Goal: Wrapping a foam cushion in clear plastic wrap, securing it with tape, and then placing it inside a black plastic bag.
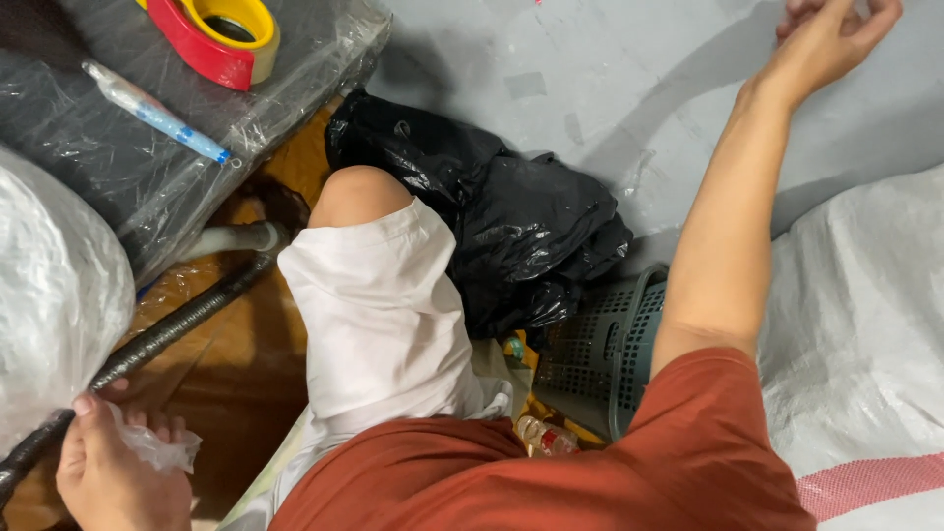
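— Starting with the left hand [116,472], what has it got?

— It sits at about seven o'clock in the view, fingers pinched together on a crumpled bit of clear plastic film [157,447]. That film runs up into the big clear plastic bag [49,305] bulging at nine o'clock. A dark ribbed hose [167,334] passes just under the thumb, slanting from seven o'clock up toward the centre.

— And the right hand [831,34]?

— Raised at one o'clock, arm stretched out over the grey floor [629,79]. The fingers are loosely curled and partly cut off by the top edge; I cannot tell whether they grip anything.

— What lies around?

— At eleven o'clock, a dark table wrapped in plastic sheet [88,157], carrying a red and yellow tape dispenser [211,34] and a blue and clear pen-like tube [152,110]. A crumpled black plastic bag [501,216] lies at twelve o'clock from the knee in white shorts [379,315]. At five o'clock from that bag stands a grey perforated basket [600,359], touching a white woven sack [865,324] at three o'clock. A small clear bottle [541,438] lies just beside the basket, near the rust-red shirt [590,482].
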